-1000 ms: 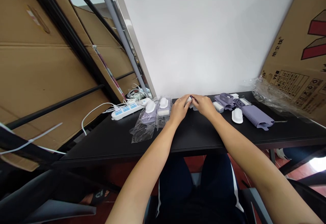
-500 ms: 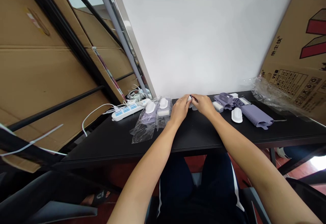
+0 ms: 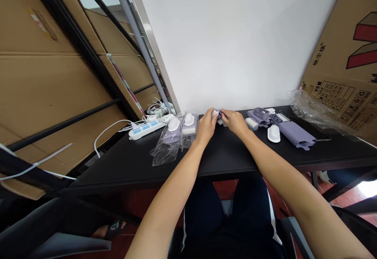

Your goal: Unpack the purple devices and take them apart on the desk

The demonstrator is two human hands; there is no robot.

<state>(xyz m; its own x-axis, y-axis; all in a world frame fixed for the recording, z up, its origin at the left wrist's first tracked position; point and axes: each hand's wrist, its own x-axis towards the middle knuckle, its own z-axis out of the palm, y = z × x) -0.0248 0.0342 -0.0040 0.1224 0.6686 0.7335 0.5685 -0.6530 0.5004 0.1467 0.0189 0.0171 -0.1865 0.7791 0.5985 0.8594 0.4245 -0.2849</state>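
Observation:
Near the wall, at the middle of the black table (image 3: 226, 153), my left hand (image 3: 206, 125) is closed on a small white and purple piece (image 3: 217, 113). My right hand (image 3: 235, 120) pinches the right side of the same piece. To the left lie two purple parts with white pieces in clear plastic bags (image 3: 172, 136). Just right of my right hand is a white rounded piece (image 3: 251, 123), with purple holders (image 3: 261, 113) beside it. Farther right are a white ribbed piece (image 3: 273, 133) and a long purple perforated sleeve (image 3: 297, 134).
A white power strip (image 3: 147, 129) with cables lies at the table's left. Large cardboard boxes (image 3: 53, 101) stand behind a black frame. Clear plastic wrap (image 3: 315, 111) and a printed box (image 3: 347, 82) are at the right. A person's foot (image 3: 110, 229) shows below left.
The piece between my hands has turned, and its purple part now shows. My left hand has shifted slightly left, with a little more space between my hands.

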